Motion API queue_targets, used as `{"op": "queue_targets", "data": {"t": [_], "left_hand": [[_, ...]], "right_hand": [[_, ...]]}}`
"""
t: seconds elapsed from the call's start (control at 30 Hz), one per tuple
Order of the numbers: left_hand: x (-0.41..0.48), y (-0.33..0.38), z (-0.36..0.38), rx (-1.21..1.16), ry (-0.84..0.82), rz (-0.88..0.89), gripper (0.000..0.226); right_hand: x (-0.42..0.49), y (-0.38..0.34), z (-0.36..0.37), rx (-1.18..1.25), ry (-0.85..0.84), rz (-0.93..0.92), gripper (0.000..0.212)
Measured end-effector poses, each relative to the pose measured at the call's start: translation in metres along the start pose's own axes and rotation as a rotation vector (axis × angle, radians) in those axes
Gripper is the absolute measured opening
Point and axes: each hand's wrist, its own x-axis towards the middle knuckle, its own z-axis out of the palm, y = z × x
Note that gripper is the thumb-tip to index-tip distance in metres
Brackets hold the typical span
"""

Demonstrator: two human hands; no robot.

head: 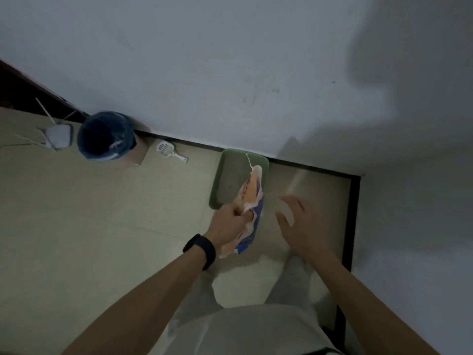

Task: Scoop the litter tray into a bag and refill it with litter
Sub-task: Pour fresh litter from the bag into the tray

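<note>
A green litter tray (222, 175) with grey litter inside lies on the floor against the wall. My left hand (229, 222) grips an orange, white and blue litter bag (252, 201), held over the tray's near right corner with its torn top pointing toward the wall. My right hand (300, 222) hovers to the right of the bag with its fingers spread and nothing in it. A white slotted scoop (169, 150) lies on the floor left of the tray. A bin lined with a blue bag (106, 135) stands farther left by the wall.
A white wall runs along the back and right, with a dark skirting strip. A small white device with thin antennas (58, 135) lies at the far left near a dark door frame. My legs in light trousers stand below the tray.
</note>
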Motion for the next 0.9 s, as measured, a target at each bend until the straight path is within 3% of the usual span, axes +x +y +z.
{"op": "queue_targets", "data": {"t": [0.07,0.13,0.3,0.43,0.67,0.77,0.83,0.9], "left_hand": [[-0.002,-0.024,-0.026,-0.008,-0.04,-0.02,0.017],[-0.006,-0.04,-0.048,-0.045,-0.065,-0.029,0.016],[-0.003,-0.056,-0.087,-0.091,-0.056,-0.017,0.02],[0.0,-0.077,-0.102,-0.108,-0.014,-0.055,0.029],[0.008,-0.1,-0.123,-0.34,0.05,-0.166,0.039],[0.009,-0.097,-0.126,-0.422,-0.037,-0.195,0.022],[0.008,-0.092,-0.132,-0.334,-0.131,-0.138,0.008],[0.01,-0.09,-0.142,-0.081,-0.121,-0.02,0.027]], "right_hand": [[-0.016,-0.044,0.022,0.172,-0.244,0.117,0.034],[-0.03,-0.092,0.05,0.331,-0.331,0.158,0.035],[-0.029,-0.15,0.09,0.404,-0.279,0.295,0.047],[-0.022,-0.168,0.106,0.364,-0.229,0.254,0.028],[-0.003,-0.174,0.14,0.225,-0.277,0.218,0.025],[0.0,-0.171,0.148,0.164,-0.287,0.271,0.028],[0.002,-0.167,0.147,0.153,-0.279,0.244,0.028],[0.003,-0.165,0.14,0.106,-0.32,0.198,0.026]]}}
